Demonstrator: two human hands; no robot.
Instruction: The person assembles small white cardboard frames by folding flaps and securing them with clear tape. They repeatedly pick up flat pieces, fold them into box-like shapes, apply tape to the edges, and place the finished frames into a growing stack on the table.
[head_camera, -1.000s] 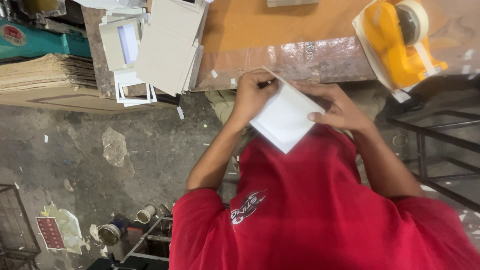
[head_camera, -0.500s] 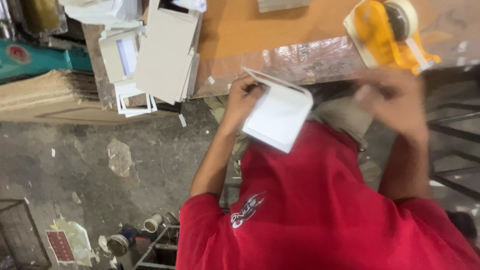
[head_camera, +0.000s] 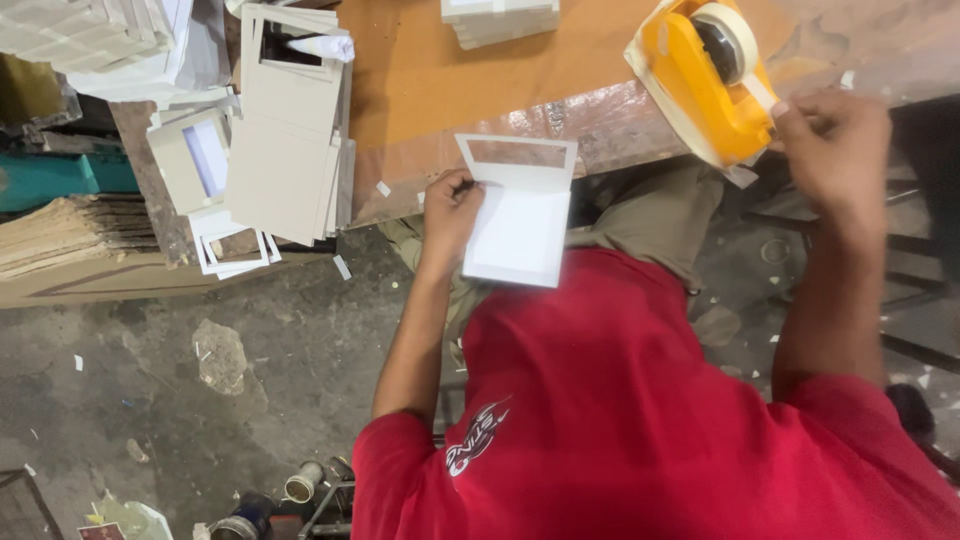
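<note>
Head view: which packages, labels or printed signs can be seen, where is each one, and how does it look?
Shirt print: on the red shirt, white curved emblem.
Small printed card: floor, bottom left corner, red and pale.
Tape dispenser: table edge, yellow, pale roll, right hand touching it.
Left hand holds white card frame.

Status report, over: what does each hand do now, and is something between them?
Left hand grips white card frame at its edge. Right hand at yellow tape dispenser, pinching the tape end. Nothing between them.

One yellow tape dispenser (head_camera: 708, 80), one held white card frame (head_camera: 517, 212), two hands.
</note>
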